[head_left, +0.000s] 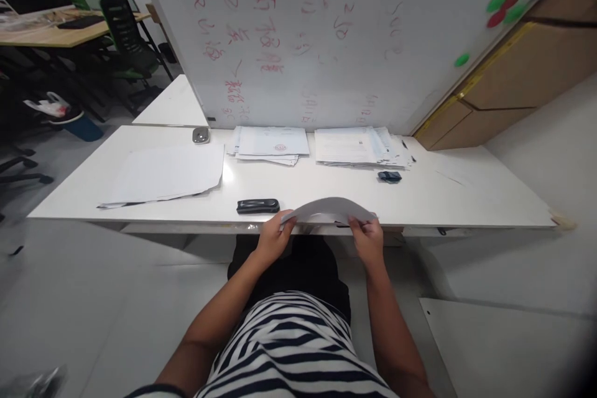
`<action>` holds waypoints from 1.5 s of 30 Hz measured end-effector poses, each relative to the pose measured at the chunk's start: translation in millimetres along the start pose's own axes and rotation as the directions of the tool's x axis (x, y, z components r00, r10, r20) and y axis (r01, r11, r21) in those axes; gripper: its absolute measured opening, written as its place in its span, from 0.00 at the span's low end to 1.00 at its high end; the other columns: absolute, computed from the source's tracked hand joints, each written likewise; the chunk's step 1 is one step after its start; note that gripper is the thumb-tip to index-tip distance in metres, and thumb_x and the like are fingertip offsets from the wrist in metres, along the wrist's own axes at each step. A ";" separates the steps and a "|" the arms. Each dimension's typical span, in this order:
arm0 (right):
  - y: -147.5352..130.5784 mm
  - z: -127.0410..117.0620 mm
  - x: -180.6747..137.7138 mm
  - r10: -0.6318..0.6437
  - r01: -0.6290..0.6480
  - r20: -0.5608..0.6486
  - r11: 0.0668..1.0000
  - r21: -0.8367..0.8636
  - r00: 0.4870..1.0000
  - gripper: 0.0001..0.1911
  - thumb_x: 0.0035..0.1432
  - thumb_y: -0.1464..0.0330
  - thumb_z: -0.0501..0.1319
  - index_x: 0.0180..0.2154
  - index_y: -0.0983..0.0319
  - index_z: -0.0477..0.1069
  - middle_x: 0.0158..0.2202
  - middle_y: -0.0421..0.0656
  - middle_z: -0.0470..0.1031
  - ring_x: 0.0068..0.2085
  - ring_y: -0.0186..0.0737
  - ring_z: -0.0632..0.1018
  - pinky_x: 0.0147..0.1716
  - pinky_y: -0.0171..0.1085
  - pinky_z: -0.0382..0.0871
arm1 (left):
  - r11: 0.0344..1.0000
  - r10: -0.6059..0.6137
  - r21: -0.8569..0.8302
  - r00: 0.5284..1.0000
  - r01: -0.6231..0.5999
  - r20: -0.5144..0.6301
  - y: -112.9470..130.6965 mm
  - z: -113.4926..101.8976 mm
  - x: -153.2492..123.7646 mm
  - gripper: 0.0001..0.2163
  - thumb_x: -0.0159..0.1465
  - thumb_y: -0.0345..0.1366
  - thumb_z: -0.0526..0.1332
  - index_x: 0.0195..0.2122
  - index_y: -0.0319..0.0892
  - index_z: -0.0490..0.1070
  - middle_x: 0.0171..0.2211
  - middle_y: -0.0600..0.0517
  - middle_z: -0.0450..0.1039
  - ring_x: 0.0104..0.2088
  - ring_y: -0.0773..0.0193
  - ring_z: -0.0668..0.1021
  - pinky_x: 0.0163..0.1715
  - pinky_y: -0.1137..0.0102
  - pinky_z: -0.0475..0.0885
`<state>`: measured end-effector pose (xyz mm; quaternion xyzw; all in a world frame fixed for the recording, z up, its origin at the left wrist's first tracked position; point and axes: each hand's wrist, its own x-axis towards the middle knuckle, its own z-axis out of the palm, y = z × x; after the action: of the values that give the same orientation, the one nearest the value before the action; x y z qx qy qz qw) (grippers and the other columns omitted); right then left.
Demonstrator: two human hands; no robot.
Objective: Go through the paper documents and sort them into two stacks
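Note:
A thin stack of white paper sheets (pixel 329 208) arches upward at the near edge of the white table (pixel 466 199). My left hand (pixel 273 237) pinches its left end and my right hand (pixel 367 238) pinches its right end, both closed on the sheets. A black stapler (pixel 258 206) lies on the table just left of my left hand.
Two piles of printed papers (pixel 270 144) (pixel 359 147) lie at the back by the whiteboard (pixel 326 31). Large white sheets (pixel 168 175) rest at the left, a small grey object (pixel 201 135) behind them, a small dark object (pixel 389 176) at right. Chairs and desks stand far left.

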<state>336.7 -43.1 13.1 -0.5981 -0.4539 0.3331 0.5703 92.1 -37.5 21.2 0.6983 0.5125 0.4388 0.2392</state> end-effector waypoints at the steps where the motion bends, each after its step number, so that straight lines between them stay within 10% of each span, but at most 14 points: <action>1: 1.5 1.0 -1.6 -0.003 0.003 -0.004 0.999 -0.042 1.000 0.19 0.53 0.55 0.62 0.41 0.61 0.67 0.34 0.43 0.75 0.36 0.41 0.76 0.39 0.41 0.69 | 0.999 -0.005 0.033 1.000 0.005 -0.004 -2.3 1.5 -0.9 0.12 0.66 0.42 0.54 0.43 0.45 0.73 0.38 0.51 0.77 0.39 0.63 0.78 0.39 0.69 0.72; 11: -7.8 -5.4 -15.2 -0.144 0.106 -0.052 0.889 -0.446 0.988 0.16 0.55 0.55 0.59 0.27 0.61 0.69 0.23 0.40 0.71 0.28 0.38 0.71 0.32 0.37 0.64 | 0.942 0.243 0.239 0.970 -0.238 0.008 5.3 -41.0 4.4 0.14 0.64 0.44 0.58 0.47 0.44 0.70 0.42 0.48 0.78 0.43 0.60 0.78 0.43 0.67 0.72; 20: 2.7 -12.1 -24.4 0.367 -0.342 -0.061 0.906 0.249 0.928 0.20 0.41 0.58 0.70 0.36 0.63 0.76 0.31 0.43 0.79 0.28 0.40 0.77 0.29 0.39 0.71 | 0.859 0.049 0.509 0.999 -0.052 0.020 -51.6 -70.4 33.9 0.17 0.60 0.52 0.59 0.42 0.46 0.74 0.38 0.49 0.77 0.41 0.59 0.76 0.39 0.68 0.68; 45: -9.0 18.0 -31.9 0.384 -0.457 0.395 0.883 0.108 0.835 0.24 0.47 0.55 0.68 0.43 0.63 0.74 0.39 0.47 0.80 0.38 0.46 0.80 0.38 0.41 0.72 | 0.979 -0.128 0.167 0.989 0.115 0.074 -20.9 -89.3 50.7 0.17 0.66 0.48 0.51 0.43 0.45 0.74 0.45 0.51 0.77 0.48 0.59 0.75 0.49 0.65 0.68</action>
<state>307.1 -66.2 15.8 -0.5518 -0.3725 0.5984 0.4456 9.5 6.7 68.2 0.7008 0.5777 0.3503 0.2291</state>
